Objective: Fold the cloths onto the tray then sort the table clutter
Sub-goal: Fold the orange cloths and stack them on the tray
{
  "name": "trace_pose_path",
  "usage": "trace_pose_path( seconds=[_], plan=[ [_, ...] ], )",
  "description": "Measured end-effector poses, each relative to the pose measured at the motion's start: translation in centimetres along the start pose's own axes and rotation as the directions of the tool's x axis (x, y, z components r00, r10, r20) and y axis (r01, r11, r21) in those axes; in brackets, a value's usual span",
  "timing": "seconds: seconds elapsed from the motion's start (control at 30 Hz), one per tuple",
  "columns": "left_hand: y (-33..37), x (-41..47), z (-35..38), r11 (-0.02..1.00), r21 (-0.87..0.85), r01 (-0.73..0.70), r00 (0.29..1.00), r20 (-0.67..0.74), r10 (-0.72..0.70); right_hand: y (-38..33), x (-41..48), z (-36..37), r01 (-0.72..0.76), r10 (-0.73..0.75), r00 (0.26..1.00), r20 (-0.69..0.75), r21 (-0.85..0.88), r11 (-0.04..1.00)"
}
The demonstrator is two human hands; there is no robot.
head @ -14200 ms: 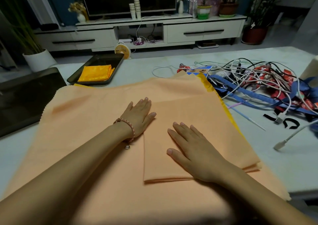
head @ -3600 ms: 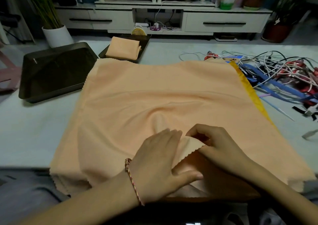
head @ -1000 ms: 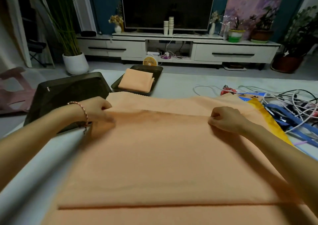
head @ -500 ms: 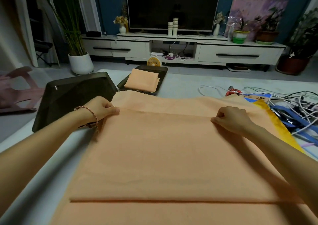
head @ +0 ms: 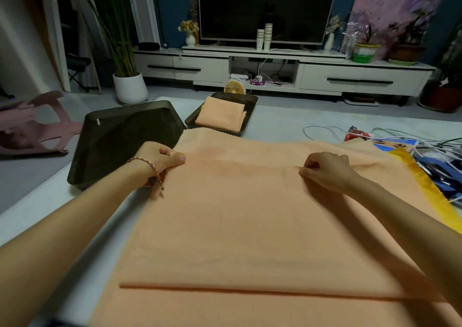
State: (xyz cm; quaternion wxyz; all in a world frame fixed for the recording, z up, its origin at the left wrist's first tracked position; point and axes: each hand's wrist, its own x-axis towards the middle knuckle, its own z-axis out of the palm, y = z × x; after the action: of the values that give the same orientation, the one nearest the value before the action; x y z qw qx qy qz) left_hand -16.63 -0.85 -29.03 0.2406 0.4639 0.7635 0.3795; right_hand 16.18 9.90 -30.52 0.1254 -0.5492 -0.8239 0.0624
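Two pinches held the peach cloth [head: 250, 226], spread over the table's [head: 50, 209] near edge: left hand [head: 160, 157] and right hand [head: 325, 171] curled on its folded-back hem; uneven tugging could skew the fold

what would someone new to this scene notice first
The big peach cloth covers the near table, with the left hand and right hand pinching its folded far edge at either side. Behind it a folded cloth lies in the small dark tray, and a tangle of cables crowds the table's right.
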Motion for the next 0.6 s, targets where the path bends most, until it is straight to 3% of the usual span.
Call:
trace_pose_path(
  seconds=[0.13, 0.23, 0.43, 0.6],
  plan=[
    [0.2, 0.3, -0.2, 0.999, 0.027, -0.023, 1.000, -0.016, 0.023, -0.8, 0.6, 0.3, -0.015, 0.015, 1.000, 0.021, 0.036, 0.999],
    [0.3, 0.4, -0.2, 0.999, -0.002, 0.037, 0.999, -0.001, -0.037, -0.9, 0.8, 0.7, -0.013, 0.010, 0.999, 0.049, 0.050, 0.999],
    [-0.9, -0.1, 0.3, 0.986, 0.152, 0.067, 0.998, -0.016, -0.065, -0.8, 1.0, 1.2, -0.037, 0.037, 0.999, 0.003, 0.009, 0.999],
    [-1.2, 0.4, 0.2, 0.994, 0.097, 0.059, 0.998, -0.011, -0.058, -1.3, 1.0, 0.8, -0.012, 0.012, 1.000, 0.014, -0.033, 0.999]
  ],
)
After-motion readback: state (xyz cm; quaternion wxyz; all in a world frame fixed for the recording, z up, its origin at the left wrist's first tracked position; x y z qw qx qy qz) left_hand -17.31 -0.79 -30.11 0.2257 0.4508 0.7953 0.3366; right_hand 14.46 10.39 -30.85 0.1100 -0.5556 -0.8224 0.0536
